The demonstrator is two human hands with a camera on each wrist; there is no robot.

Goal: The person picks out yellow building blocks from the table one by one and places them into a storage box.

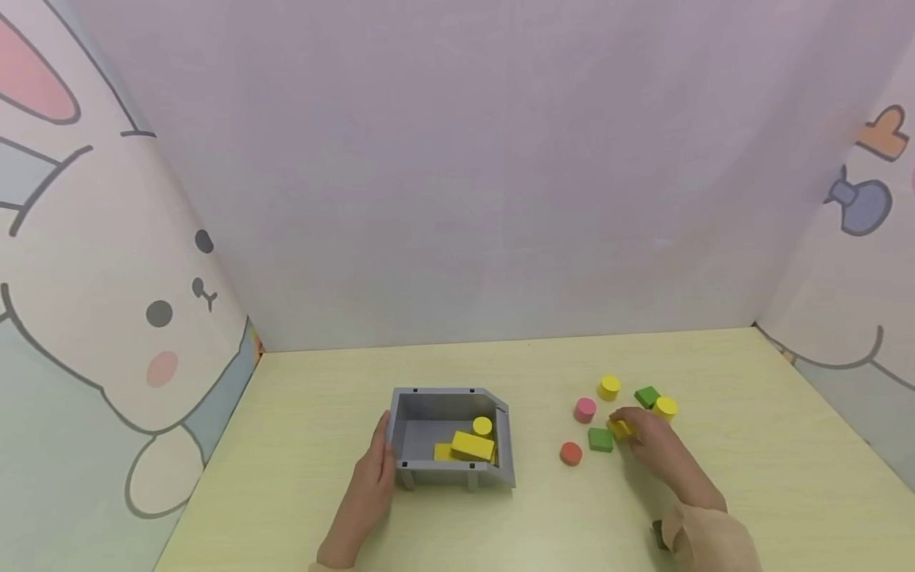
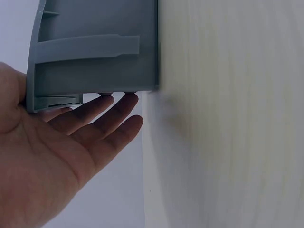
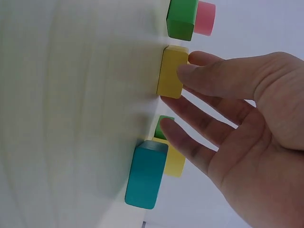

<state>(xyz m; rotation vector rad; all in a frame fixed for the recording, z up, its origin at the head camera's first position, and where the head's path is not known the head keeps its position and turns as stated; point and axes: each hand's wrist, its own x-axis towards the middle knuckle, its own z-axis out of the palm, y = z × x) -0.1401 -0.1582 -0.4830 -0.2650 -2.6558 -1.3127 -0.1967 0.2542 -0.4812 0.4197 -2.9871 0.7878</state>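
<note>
A grey storage bin (image 1: 450, 477) stands on the table with its mouth upward. Along its left wall lies my left hand (image 1: 375, 469), fingers extended against the side, as the left wrist view (image 2: 61, 142) also shows. Yellow blocks (image 1: 472, 446) and a yellow cylinder (image 1: 482, 427) lie inside the bin. To the right, my right hand (image 1: 652, 441) pinches a yellow block (image 3: 171, 71) between thumb and fingers, low at the tabletop. Close by are a green block (image 1: 600, 440) and a teal block (image 3: 146, 175), the latter hidden behind the hand in the head view.
Around the right hand lie a red disc (image 1: 571, 454), a pink cylinder (image 1: 584, 410), a yellow cylinder (image 1: 609, 388), another green block (image 1: 646, 396) and a second yellow cylinder (image 1: 665, 408). A pale curtain (image 1: 500, 199) rises behind the table, with printed cartoon panels at both sides.
</note>
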